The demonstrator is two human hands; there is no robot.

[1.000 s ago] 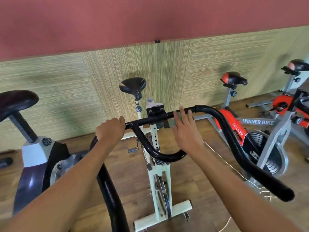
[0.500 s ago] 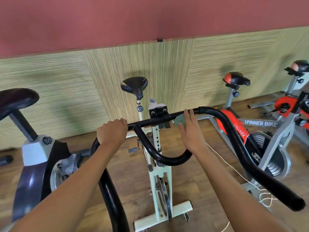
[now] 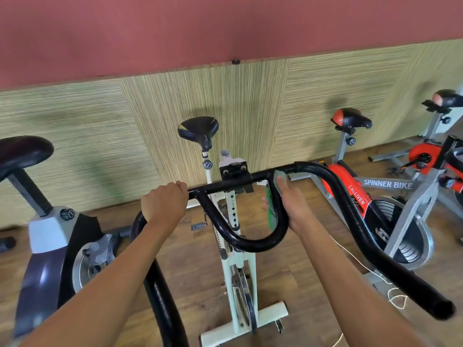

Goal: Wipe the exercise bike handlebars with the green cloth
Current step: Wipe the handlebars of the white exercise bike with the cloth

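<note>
Gripping the handlebars (image 3: 250,242), the left hand (image 3: 164,204) had its fingers curled tight; the right hand (image 3: 293,204) clasped the cloth (image 3: 271,211) round the inner loop, fingers wrapped

One wide-angle view, worn on the head, looks forward and down, close above the handlebars (image 3: 253,244) at frame centre; the wall (image 3: 225,33) fills the upper frame.

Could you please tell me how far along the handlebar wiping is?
Done: no wiped stretch shows as such. In hand: the right hand holds the green cloth against the handlebars, on the inner loop's right side; the left hand grips the crossbar. Left: probably the long outer grips.
</note>
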